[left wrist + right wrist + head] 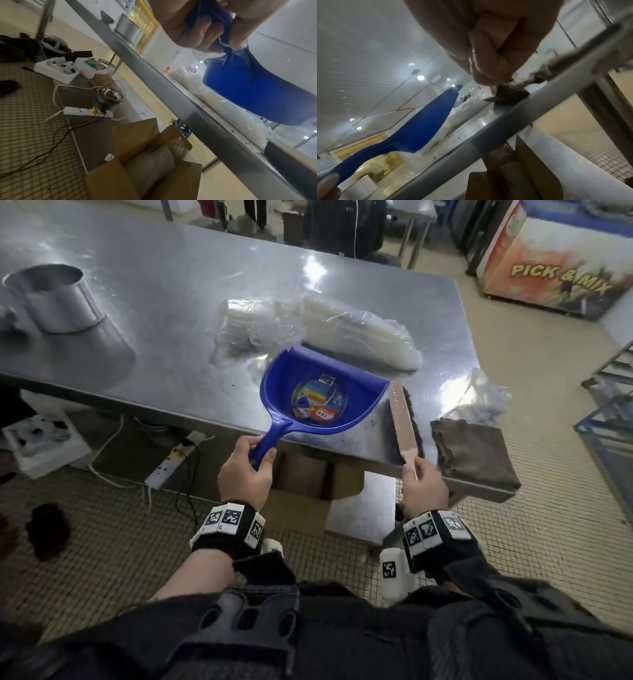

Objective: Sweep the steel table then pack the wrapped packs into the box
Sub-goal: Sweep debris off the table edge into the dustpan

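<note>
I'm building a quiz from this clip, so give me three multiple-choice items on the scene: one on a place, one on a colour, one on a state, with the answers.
1. Where does the folded brown cloth lie?
A. at the steel table's near right corner
B. in the box
C. on the floor

2. What colour is the dustpan?
A. red
B. blue
C. green

3. What does the right hand hold?
A. nothing
B. a wrapped pack
C. the brush by its handle

Answers: 1 A, the cloth sits at the table's edge beside the brush. 2 B, the pan and its handle are blue. 3 C, its fingers wrap the wooden handle while the left hand holds the dustpan.
</note>
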Action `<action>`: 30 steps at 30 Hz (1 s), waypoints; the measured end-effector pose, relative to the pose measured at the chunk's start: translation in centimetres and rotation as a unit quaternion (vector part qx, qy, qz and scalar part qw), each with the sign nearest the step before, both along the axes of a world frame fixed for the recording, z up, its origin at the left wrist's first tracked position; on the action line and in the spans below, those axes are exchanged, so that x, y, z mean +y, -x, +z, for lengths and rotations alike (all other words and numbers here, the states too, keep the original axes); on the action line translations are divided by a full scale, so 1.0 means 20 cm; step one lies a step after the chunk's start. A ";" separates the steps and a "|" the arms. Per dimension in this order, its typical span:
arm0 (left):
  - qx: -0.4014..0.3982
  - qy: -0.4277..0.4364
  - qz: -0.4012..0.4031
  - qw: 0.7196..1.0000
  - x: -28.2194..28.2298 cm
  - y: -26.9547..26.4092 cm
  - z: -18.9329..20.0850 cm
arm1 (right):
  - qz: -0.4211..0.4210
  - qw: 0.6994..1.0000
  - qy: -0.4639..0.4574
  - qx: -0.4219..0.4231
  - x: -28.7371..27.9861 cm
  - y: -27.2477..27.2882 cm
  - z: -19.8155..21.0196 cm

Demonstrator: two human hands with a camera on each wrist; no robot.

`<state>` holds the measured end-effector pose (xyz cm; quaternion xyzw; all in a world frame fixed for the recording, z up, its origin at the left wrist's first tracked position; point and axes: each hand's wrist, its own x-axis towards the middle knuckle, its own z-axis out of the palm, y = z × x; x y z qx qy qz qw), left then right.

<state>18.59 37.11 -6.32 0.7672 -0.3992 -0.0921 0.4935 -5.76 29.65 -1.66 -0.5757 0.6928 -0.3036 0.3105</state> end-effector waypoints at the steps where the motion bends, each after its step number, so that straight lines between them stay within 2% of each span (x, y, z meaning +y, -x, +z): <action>1: 0.006 -0.001 0.008 1.000 0.05 0.01 -0.01 | 0.009 1.000 -0.011 -0.019 0.02 -0.01 -0.02; 6: 0.022 -0.003 0.035 0.999 0.30 0.06 -0.04 | 0.028 0.994 -0.028 -0.105 0.06 -0.11 -0.02; 12: 0.072 -0.009 0.040 0.997 0.57 0.08 -0.09 | 0.022 0.994 0.055 -0.091 0.14 -0.02 -0.10; 15: 0.099 -0.027 0.021 0.994 0.70 0.13 -0.14 | 0.016 0.994 0.068 -0.083 0.21 0.03 -0.08; 20: 0.164 -0.076 -0.076 0.981 0.88 0.08 -0.17 | 0.018 0.994 0.092 -0.053 0.28 0.10 -0.06; 23: 0.108 -0.139 -0.085 0.981 0.91 0.08 -0.22 | 0.021 0.995 0.089 -0.046 0.28 0.11 -0.06; 27: 0.030 -0.187 -0.047 0.981 0.83 0.16 -0.31 | 0.011 0.995 0.086 -0.049 0.25 0.15 -0.09; 30: 0.045 -0.163 -0.011 0.986 0.74 0.21 -0.35 | -0.002 0.997 0.024 -0.069 0.24 0.14 -0.12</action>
